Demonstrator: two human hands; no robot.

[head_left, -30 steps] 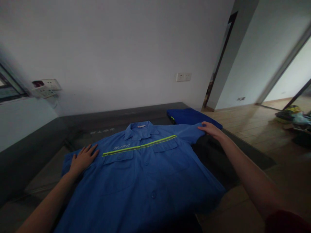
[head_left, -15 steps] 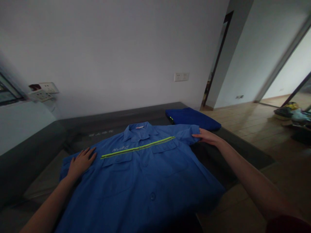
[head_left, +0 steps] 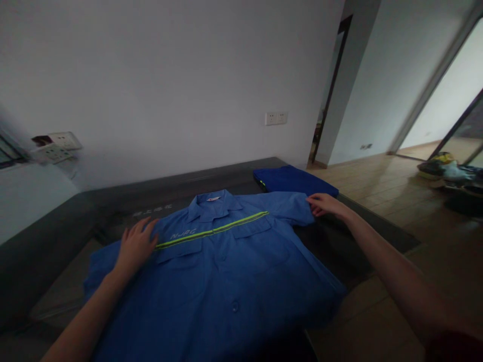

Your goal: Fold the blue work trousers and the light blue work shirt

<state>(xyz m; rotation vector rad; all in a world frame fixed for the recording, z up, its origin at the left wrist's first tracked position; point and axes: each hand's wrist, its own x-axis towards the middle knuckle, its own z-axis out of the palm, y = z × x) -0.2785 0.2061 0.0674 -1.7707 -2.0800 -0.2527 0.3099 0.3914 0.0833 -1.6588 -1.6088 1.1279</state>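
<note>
A blue short-sleeved work shirt [head_left: 241, 261] lies spread with its front up, collar away from me. A yellow-green stripe crosses its chest above two flap pockets, with white lettering on the left side. My left hand [head_left: 138, 245] is over the shirt's left shoulder, fingers apart and slightly bent; whether it touches the cloth I cannot tell. With thumb and fingers pinched, my right hand [head_left: 325, 205] grips the hem of the right sleeve. The lower part of the shirt is in shadow near me.
The shirt rests on a dark grey surface [head_left: 181, 182] against a white wall. A folded dark blue garment [head_left: 296, 181] lies at its far right. Wall sockets [head_left: 276, 118] are behind. Assorted items [head_left: 453, 171] sit on the wooden floor at right.
My left hand has moved up and right from the left sleeve towards the shoulder. The right sleeve is opened out flatter, with my right hand now at its hem edge. The view has shifted slightly.
</note>
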